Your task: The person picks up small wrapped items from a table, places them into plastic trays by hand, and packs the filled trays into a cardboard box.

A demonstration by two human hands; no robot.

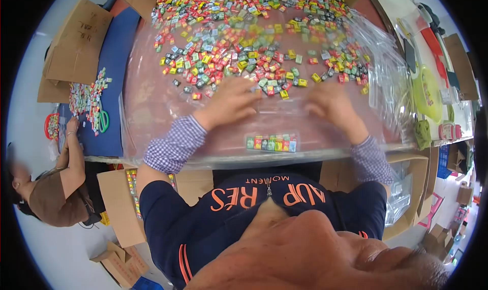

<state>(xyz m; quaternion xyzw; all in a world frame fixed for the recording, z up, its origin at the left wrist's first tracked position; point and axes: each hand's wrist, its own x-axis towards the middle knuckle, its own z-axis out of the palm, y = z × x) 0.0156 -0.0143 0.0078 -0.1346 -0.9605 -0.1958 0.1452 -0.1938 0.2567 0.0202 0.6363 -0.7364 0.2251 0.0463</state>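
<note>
My left hand (pixel 231 103) is at the near edge of a heap of small coloured packets (pixel 264 61), its fingers bent and apart beside a clear plastic tray (pixel 282 106). At the tray's other end is my right hand (pixel 333 104), smeared by motion, with its fingers curled down. Whether it pinches a packet cannot be made out. The packets are red, yellow, green, black and pale. Closer to my body, a second clear tray (pixel 272 143) lies flat, with a row of several packets in it.
Clear plastic trays (pixel 378 61) are stacked along the table's right side. At left, a co-worker (pixel 58 188) works by a blue surface (pixel 109 132) with packets and green-handled scissors (pixel 103 121). Cardboard boxes (pixel 76 43) stand around. A yellow-green bowl (pixel 428 94) is at right.
</note>
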